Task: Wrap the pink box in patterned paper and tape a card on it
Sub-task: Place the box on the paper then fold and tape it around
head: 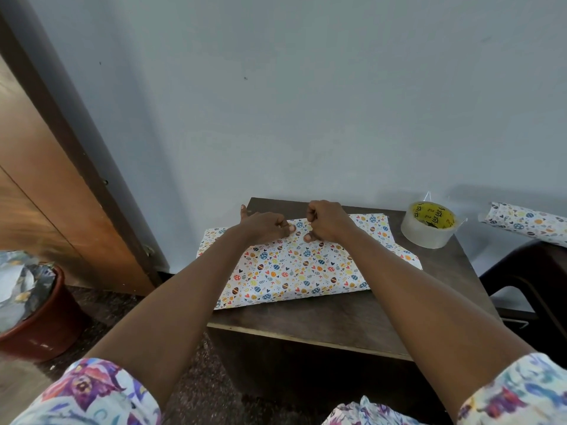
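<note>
White patterned paper (pixel 294 271) with coloured eggs and hearts lies folded over on the small dark wooden table (pixel 337 320). The pink box is hidden under it. My left hand (pixel 264 227) and my right hand (pixel 326 222) sit close together on the far top edge of the wrapped shape. Both have curled fingers, with thumbs pressing down on the paper; they seem to pinch the paper's edge. A roll of clear tape (pixel 429 223) with a yellow core stands at the table's far right corner. No card is in view.
A roll of the same patterned paper (pixel 527 222) lies on a dark chair to the right. A brown bin (pixel 40 320) holding scraps stands on the floor at left. A wooden door (pixel 46 179) and a pale wall are behind the table.
</note>
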